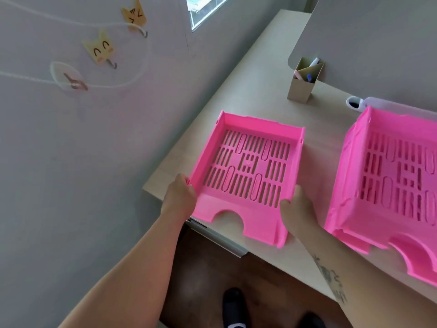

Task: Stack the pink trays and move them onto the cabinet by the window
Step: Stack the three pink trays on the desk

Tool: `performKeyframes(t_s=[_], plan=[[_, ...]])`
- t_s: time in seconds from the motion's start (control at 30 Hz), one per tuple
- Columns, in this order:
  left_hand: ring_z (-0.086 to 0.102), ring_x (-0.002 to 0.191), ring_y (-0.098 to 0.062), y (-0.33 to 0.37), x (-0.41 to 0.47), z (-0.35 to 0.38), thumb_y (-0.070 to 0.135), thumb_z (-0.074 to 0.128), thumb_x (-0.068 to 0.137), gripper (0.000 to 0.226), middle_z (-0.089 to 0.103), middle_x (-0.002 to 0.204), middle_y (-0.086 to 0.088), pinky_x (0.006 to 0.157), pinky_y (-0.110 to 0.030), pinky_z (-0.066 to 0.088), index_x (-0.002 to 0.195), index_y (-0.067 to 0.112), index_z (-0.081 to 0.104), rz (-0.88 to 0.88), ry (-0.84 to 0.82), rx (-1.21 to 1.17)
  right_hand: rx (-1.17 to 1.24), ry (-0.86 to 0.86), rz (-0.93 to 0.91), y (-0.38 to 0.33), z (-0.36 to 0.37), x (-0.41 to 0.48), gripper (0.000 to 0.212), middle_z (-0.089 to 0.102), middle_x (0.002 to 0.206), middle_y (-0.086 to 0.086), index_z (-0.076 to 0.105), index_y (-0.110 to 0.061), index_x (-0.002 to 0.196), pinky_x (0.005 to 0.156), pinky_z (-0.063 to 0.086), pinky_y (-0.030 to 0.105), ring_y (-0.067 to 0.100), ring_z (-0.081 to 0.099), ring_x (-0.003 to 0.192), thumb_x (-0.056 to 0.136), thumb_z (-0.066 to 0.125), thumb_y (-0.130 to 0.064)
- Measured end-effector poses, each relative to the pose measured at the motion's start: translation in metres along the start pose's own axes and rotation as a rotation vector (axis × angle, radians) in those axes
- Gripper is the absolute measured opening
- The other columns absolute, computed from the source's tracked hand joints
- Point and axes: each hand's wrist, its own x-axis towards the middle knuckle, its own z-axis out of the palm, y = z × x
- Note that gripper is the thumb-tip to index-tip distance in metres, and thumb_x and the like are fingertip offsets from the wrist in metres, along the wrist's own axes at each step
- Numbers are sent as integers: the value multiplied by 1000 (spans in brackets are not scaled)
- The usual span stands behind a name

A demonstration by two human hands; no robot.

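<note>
The left hand is closed on the left wall of a single pink tray, near its front corner, with the fingers curled around the edge. The tray lies between the two hands, on the corner of the desk, and its notched front sticks out a little over the desk edge toward the person. The right hand grips the opposite wall of the same tray, the thumb on the inside and the other fingers hidden behind the wall. I think the two-sided hold is chosen to keep the wide, light tray level while it is carried.

Further to the right of the right hand, a little apart, sits the stack of pink trays, which looks like at least two nested ones. The held tray probably belongs on top of it. Beyond the hands stands a cardboard pen holder, clear of the way.
</note>
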Motion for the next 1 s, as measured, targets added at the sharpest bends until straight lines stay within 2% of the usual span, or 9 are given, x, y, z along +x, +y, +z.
performKeyframes(t_s=[0.13,0.3,0.43,0.57,0.67,0.73,0.8,0.87,1.0], plan=[[49,58,-18,13,-1,-18,15,41,101,9,57,82,-7,53,-31,36,102,8,46,111,9,-49,40,138,-68,-21,-16,-5,46,58,131,27,39,2,144,50,39,22,25,58,75,98,36,0],[47,55,-16,50,-7,-40,16,42,100,10,52,70,-2,48,-29,34,99,8,49,216,29,-34,63,273,-108,-37,-58,0,50,53,139,29,38,3,145,79,52,38,40,63,110,95,37,0],[53,57,-18,99,-22,-37,17,47,97,11,56,74,-3,48,-29,41,96,8,52,312,77,-63,105,345,-124,-24,-110,-7,47,58,130,25,38,2,145,68,55,40,29,62,86,98,38,-5],[58,59,-20,154,-56,-12,20,49,100,12,58,83,-5,50,-33,50,95,9,51,426,67,-104,137,410,-136,17,-172,-12,44,62,118,21,42,2,143,46,35,21,12,49,61,99,39,-6],[59,65,-24,187,-79,10,21,46,101,13,61,90,-9,54,-33,49,98,9,50,478,22,-111,139,454,-118,48,-211,-18,26,60,95,12,53,3,121,41,31,17,8,43,53,99,40,-4],[62,71,-29,221,-105,35,23,44,100,16,61,91,-8,58,-38,53,101,9,51,506,-12,-114,142,501,-95,82,-248,-26,14,53,78,6,54,-6,97,41,32,16,16,43,54,99,41,-2],[64,73,-31,237,-121,46,25,42,100,18,61,89,-8,62,-46,58,101,10,51,513,-45,-114,168,513,-83,104,-261,-27,17,60,86,15,54,2,106,49,39,25,22,50,62,98,41,-4],[63,73,-31,256,-139,67,28,41,102,19,61,87,-8,64,-47,57,99,11,49,534,-78,-101,194,518,-64,129,-283,-32,27,60,93,14,53,6,120,50,40,24,15,51,61,98,40,-3],[55,63,-19,272,-165,102,24,38,104,16,57,79,-3,52,-35,44,98,11,44,531,-72,-90,212,487,-23,164,-302,-33,25,49,75,-4,54,7,118,43,33,15,4,47,58,100,39,-2]])
